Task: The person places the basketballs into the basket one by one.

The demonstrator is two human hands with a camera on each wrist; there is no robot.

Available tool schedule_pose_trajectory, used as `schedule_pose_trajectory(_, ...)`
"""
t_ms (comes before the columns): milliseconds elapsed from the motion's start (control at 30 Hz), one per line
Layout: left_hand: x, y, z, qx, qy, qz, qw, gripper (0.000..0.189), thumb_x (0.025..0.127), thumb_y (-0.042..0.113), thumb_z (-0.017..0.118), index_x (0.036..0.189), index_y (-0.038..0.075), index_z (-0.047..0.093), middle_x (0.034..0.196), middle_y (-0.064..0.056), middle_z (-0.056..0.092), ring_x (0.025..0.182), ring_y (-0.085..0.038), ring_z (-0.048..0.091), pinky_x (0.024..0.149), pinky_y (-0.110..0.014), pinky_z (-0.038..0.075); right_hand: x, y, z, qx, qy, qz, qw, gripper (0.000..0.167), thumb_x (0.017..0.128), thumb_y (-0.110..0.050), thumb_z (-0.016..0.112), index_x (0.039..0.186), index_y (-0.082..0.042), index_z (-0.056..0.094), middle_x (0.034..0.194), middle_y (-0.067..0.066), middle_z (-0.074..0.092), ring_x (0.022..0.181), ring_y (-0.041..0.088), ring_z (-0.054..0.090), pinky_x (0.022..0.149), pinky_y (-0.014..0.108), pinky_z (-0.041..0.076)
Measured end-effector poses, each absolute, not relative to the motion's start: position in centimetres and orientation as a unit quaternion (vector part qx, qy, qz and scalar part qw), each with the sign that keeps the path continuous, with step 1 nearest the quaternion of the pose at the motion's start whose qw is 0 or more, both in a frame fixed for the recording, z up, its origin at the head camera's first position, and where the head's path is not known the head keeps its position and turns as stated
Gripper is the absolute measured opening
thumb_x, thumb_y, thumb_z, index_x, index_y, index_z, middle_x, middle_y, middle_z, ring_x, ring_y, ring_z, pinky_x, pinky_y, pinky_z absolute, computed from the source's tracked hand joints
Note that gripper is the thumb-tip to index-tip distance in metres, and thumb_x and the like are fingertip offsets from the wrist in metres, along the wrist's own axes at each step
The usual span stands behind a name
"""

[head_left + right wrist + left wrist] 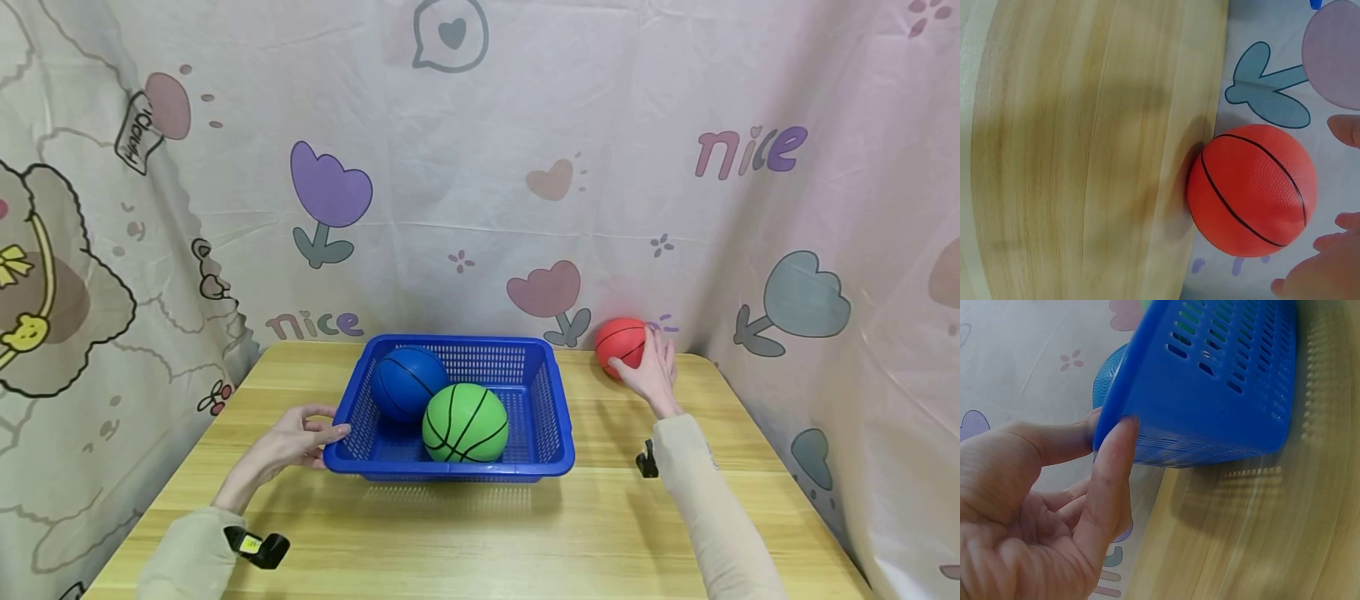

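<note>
A blue plastic basket stands on the table, with a blue ball and a green ball inside it, both marked like basketballs. My left hand pinches the basket's left rim between thumb and fingers; the left wrist view shows this hand at the rim from close by. At the back right of the table sits a red ball with black lines. Over its right side reaches my right hand, fingers spread. In the right wrist view a gap shows between those fingers and the red ball.
The wooden table ends at the back against a hanging printed curtain, which also runs along both sides. A small black camera sits on each wrist, the left one close above the table.
</note>
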State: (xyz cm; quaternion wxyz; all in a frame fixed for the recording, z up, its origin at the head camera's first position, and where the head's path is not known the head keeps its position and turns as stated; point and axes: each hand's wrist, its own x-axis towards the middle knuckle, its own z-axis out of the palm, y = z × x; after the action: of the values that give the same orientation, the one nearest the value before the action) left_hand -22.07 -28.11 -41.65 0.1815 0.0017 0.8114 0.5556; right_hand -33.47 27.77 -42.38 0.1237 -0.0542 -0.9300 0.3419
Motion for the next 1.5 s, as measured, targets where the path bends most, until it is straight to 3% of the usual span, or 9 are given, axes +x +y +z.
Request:
schedule_pose_trajectory(267,-22.08,-28.17,-41.74,0.002,0.810,0.557,0.182,0.071,0.100,0.024,0.064,0.147,-0.013,0.025,0.098,-0.010,0.072,0.067,-0.016,0.071,0.060,-0.028,0.061,-33.61,27.97,-42.38,-0.061,-0.935,0.336,0.090,0.095,0.092,-0.037,0.064,0.161,-0.006,0.006,0.168,0.024,-0.002,0.153,0.050,-0.011,0.121,0.074,0.001)
schedule_pose_trajectory(600,-22.11,-28.17,-41.72,0.008,0.807,0.562,0.182,0.070,0.100,0.023,0.063,0.147,-0.013,0.025,0.100,-0.013,0.073,0.069,-0.016,0.073,0.061,-0.029,0.062,-33.69,28.28,-42.52,-0.048,-0.946,0.314,0.068,0.096,0.092,-0.038,0.063,0.159,0.002,0.006,0.165,0.032,0.003,0.151,0.056,-0.007,0.120,0.075,0.005)
schedule_pose_trajectory(867,-22.05,-28.05,-41.56,0.007,0.810,0.558,0.181,0.070,0.100,0.023,0.063,0.146,-0.013,0.026,0.095,-0.009,0.073,0.068,-0.016,0.072,0.060,-0.028,0.062,-33.73,28.31,-42.72,-0.052,-0.944,0.319,0.062,0.095,0.092,-0.037,0.064,0.160,-0.002,0.008,0.165,0.030,0.002,0.151,0.055,-0.009,0.119,0.076,0.004)
schedule_pose_trajectory(1067,-22.05,-28.07,-41.60,0.005,0.809,0.560,0.181,0.070,0.100,0.023,0.064,0.146,-0.013,0.026,0.097,-0.010,0.073,0.068,-0.016,0.073,0.061,-0.029,0.062,-33.66,28.04,-42.73,-0.056,-0.936,0.338,0.081,0.091,0.091,-0.034,0.066,0.159,-0.004,0.014,0.160,0.031,0.010,0.147,0.055,0.004,0.117,0.073,0.015)
schedule_pose_trajectory(1267,-22.04,-28.07,-41.56,0.008,0.808,0.561,0.181,0.070,0.100,0.023,0.064,0.146,-0.014,0.026,0.096,-0.010,0.072,0.068,-0.016,0.072,0.061,-0.028,0.062,-33.62,27.99,-42.86,-0.069,-0.935,0.336,0.087,0.093,0.091,-0.037,0.065,0.160,-0.006,0.011,0.153,0.034,0.012,0.139,0.054,0.013,0.111,0.072,0.027)
schedule_pose_trajectory(1500,-21.99,-28.00,-41.54,0.005,0.807,0.563,0.181,0.070,0.099,0.023,0.064,0.146,-0.013,0.027,0.092,-0.006,0.072,0.066,-0.014,0.071,0.060,-0.028,0.062,-33.44,27.85,-43.15,-0.079,-0.922,0.365,0.099,0.091,0.089,-0.035,0.067,0.157,-0.001,0.017,0.146,0.034,0.013,0.137,0.053,0.013,0.113,0.070,0.027)
